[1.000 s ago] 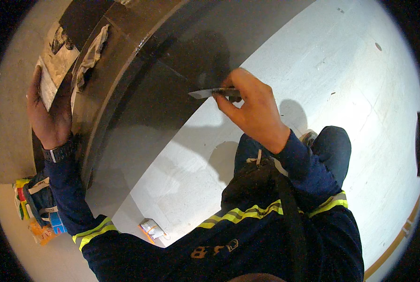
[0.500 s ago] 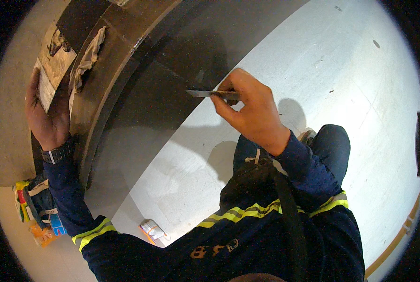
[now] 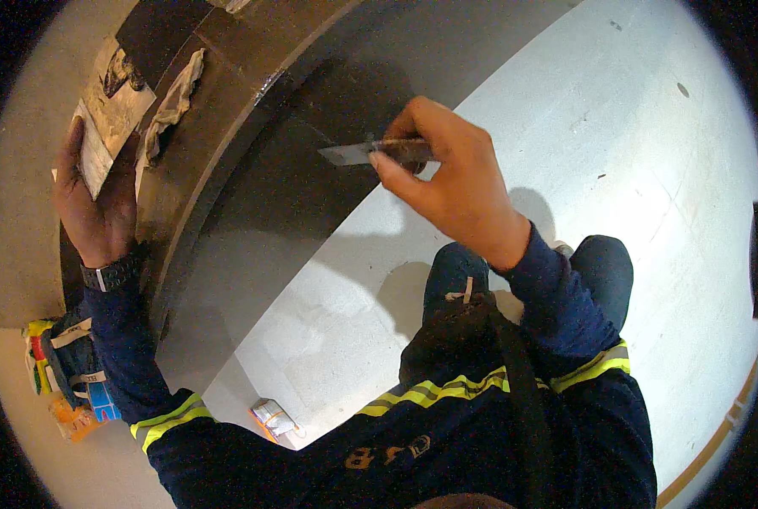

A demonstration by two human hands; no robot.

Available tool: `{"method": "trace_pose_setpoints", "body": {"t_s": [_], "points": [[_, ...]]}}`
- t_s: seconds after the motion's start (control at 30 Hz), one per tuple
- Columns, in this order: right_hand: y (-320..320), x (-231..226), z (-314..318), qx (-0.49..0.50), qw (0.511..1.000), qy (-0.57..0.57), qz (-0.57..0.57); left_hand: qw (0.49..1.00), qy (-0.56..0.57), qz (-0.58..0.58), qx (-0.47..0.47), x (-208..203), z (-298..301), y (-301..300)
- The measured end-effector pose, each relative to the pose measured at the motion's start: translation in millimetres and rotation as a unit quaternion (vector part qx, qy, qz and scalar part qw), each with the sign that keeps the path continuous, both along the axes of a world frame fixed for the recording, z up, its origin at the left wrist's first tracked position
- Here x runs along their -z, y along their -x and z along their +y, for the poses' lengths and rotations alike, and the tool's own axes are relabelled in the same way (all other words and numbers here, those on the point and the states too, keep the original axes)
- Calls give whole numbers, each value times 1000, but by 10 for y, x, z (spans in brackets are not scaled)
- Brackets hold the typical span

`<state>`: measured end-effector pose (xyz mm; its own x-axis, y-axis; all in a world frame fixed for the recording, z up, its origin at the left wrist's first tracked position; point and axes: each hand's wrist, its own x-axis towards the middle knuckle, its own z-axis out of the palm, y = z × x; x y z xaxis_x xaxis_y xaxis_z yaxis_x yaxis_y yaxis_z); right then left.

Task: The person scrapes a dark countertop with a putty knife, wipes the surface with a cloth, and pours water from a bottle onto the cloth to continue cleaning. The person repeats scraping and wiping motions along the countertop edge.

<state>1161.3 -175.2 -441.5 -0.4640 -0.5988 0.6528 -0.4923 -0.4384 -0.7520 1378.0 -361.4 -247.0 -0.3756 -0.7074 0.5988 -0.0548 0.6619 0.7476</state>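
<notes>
My left hand [image 3: 99,208] is closed around the edge of a flat, pale plate [image 3: 123,119] with a wood-coloured upper part and a dark smear of paste on it. It is held at the far left, by a dark brown ledge [image 3: 218,140]. Between the thumb and fingers of my right hand [image 3: 464,178], a putty knife [image 3: 345,154] is pinched, its flat grey blade pointing left. The blade appears in front of the dark vertical panel [image 3: 311,127]; whether it touches cannot be told. Beside the plate, a crumpled, stained rag [image 3: 175,97] lies on the ledge.
A dark bag [image 3: 73,352] with colourful packets sits at lower left by my forearm. On the pale floor [image 3: 617,161] lies a small white-and-orange package [image 3: 273,417]. My knees [image 3: 604,267] are bent below my right arm.
My right hand has lifted a little and moved slightly left, and the knife's blade has turned to show more of its flat face. The left hand stays on the plate while the view shifts slightly.
</notes>
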Motion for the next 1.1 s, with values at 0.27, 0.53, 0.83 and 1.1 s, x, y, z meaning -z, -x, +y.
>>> {"method": "trace_pose_setpoints", "body": {"t_s": [0.27, 0.53, 0.83, 1.1], "points": [[207, -84, -186, 47, 998, 1, 53, 1000, -12, 1, -27, -29, 91, 100], [220, -118, 103, 107, 994, -23, 9, 987, -131, 51, 83, -79, -42, -63], [-97, -80, 92, 31, 995, -34, 85, 993, -64, 60, 83, -67, -180, -166], [90, -64, 62, 145, 987, -3, 64, 998, -37, 27, 46, -49, -119, -130]]}}
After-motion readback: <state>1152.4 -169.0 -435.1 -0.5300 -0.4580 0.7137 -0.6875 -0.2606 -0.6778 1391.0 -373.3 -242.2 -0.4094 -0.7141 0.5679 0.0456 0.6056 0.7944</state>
